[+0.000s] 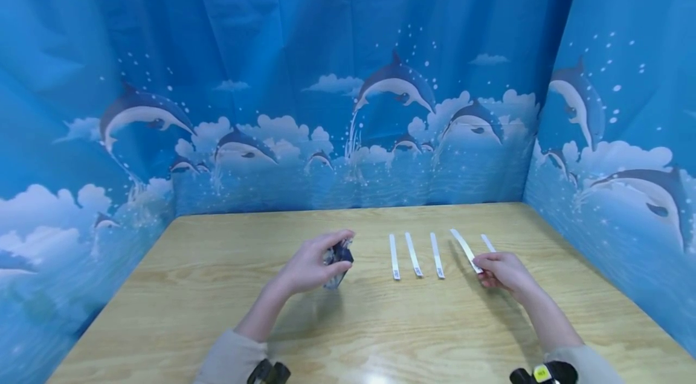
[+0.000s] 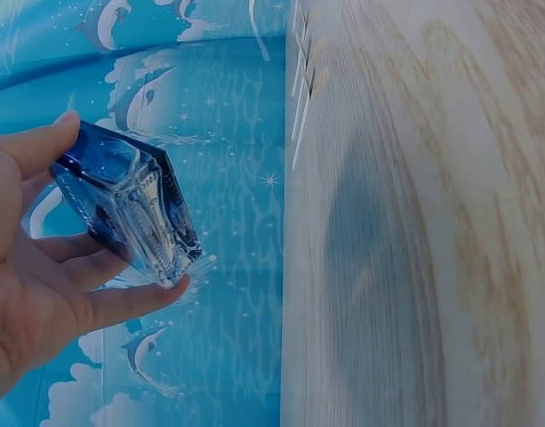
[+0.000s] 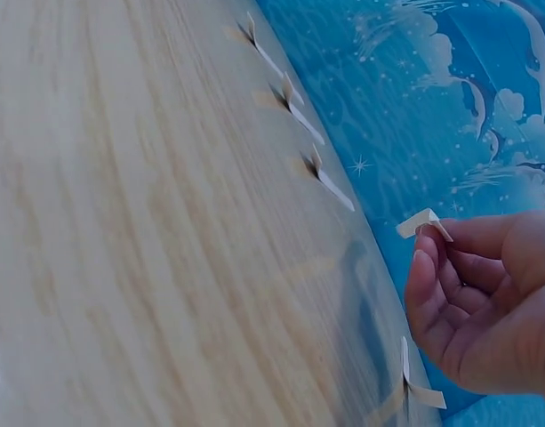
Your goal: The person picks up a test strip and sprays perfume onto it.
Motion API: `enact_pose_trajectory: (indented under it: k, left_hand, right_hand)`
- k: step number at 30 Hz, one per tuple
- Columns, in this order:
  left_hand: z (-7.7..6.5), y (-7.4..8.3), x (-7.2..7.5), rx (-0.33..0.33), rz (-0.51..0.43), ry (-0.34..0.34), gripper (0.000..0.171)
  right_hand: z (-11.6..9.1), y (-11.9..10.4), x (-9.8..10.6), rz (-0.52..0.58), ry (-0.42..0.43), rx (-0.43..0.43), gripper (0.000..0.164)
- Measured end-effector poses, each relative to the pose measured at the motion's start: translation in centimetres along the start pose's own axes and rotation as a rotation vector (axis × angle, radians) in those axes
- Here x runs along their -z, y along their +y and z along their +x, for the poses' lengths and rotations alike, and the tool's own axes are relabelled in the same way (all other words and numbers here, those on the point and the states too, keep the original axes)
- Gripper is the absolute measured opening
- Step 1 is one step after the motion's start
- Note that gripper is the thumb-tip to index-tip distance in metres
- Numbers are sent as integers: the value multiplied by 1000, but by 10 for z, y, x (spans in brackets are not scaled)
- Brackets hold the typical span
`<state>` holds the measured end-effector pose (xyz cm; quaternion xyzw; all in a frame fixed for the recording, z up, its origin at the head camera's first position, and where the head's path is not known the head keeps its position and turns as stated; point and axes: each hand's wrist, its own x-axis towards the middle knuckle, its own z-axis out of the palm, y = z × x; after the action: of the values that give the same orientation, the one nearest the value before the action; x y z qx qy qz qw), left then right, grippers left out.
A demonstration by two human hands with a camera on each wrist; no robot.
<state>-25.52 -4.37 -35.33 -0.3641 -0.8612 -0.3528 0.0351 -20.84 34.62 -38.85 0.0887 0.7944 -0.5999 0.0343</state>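
Note:
My left hand (image 1: 307,264) holds a blue glass perfume bottle (image 2: 134,205) over the middle of the table, thumb on one side and fingers on the other. The bottle is tilted, its thick clear base showing in the left wrist view. Farther right, my right hand (image 1: 504,273) pinches the near end of a white paper strip (image 1: 462,245) between thumb and fingers. The strip slants away toward the back, raised over its shadow. Three similar paper strips (image 1: 413,255) lie side by side between the hands. Another paper strip (image 1: 487,243) lies beyond the right hand, partly hidden by it.
The wooden table (image 1: 217,275) carries the strips in a row toward its back right. Behind and along its sides hangs a blue curtain (image 1: 304,28) printed with dolphins. The strips on the table have small printed marks on their near ends.

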Motion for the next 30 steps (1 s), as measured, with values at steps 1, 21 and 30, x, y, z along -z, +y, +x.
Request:
enact_pose_trajectory:
  k: [1, 21, 30]
  left_hand:
    - [0, 0, 0, 0, 1, -4, 55]
    - [-2, 3, 3, 25, -14, -42, 54]
    - [-2, 4, 4, 28, -13, -37, 54]
  right_hand:
    - [1, 1, 0, 1, 6, -3, 29]
    - [18, 21, 5, -96, 123, -81, 29]
    - [20, 23, 4, -128, 128, -74, 24]
